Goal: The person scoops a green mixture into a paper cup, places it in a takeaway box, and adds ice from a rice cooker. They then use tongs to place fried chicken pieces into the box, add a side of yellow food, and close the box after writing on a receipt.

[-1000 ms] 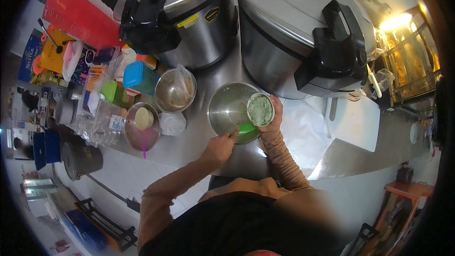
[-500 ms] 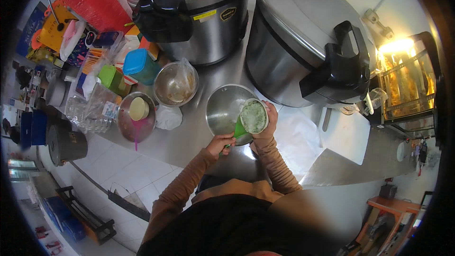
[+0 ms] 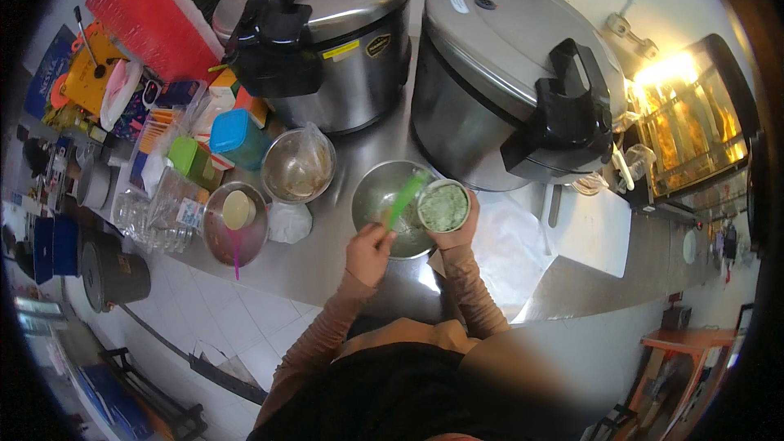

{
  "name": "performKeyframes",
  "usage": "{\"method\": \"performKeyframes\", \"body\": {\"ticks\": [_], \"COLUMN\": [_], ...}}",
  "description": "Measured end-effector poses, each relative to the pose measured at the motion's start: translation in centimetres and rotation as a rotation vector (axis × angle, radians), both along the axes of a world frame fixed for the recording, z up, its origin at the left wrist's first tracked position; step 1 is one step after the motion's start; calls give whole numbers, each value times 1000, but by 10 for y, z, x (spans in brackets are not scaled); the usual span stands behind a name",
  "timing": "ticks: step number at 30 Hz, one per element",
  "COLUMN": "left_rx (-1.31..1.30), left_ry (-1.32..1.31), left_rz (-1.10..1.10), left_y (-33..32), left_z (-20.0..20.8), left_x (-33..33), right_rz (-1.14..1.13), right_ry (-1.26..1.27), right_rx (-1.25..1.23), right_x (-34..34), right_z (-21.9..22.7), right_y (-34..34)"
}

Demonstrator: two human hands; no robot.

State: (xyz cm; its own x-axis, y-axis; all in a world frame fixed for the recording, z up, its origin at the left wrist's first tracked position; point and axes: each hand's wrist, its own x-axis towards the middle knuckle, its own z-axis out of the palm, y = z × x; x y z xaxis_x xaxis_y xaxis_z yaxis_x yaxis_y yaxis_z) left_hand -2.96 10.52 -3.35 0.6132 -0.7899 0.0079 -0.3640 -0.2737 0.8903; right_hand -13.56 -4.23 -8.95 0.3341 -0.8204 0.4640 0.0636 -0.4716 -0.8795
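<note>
My left hand [image 3: 369, 251] is closed around the handle of a green rice paddle [image 3: 403, 201], its blade raised and slightly blurred. The fingers of my right hand [image 3: 462, 233] wrap round a small pale cup [image 3: 421, 217], tilted so its round mouth shows. Pale green, grainy food [image 3: 445, 207], like cooked rice, fills the cup up to the rim. Both hands are over the near right side of a wide steel bowl [image 3: 367, 188] on the steel counter. The paddle blade is just left of the cup; whether they touch I cannot tell.
Two big steel rice cookers [image 3: 351, 73] [image 3: 474, 106] with black handles stand behind. On the left are a steel bowl with a plastic bag [image 3: 273, 180], another with a cup and pink handle [image 3: 214, 233], and a blue-lidded tub [image 3: 233, 135]. White sheets [image 3: 498, 245] lie right.
My left hand has drawn back and turned, lifting the green paddle blade from the cup's lower left edge to its upper left. The food in the cup looks flatter; the cup has shifted slightly.
</note>
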Motion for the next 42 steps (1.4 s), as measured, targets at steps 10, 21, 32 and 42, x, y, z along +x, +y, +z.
{"method": "performKeyframes", "body": {"ticks": [10,21,32,42], "left_rx": [11,359,258,65], "left_ry": [-65,1181,-1060,-579], "left_rz": [-82,-517,-105,-843], "left_y": [6,5,-14,-39], "left_z": [57,32,2,-86], "left_x": [11,77,23,-115], "right_rz": [17,148,-192,-73], "right_ry": [-137,105,456,1379], "right_rx": [119,-155,265,149], "right_x": [15,-39,-157,-129], "right_z": [33,63,58,22], "right_y": [15,12,10,-17]}}
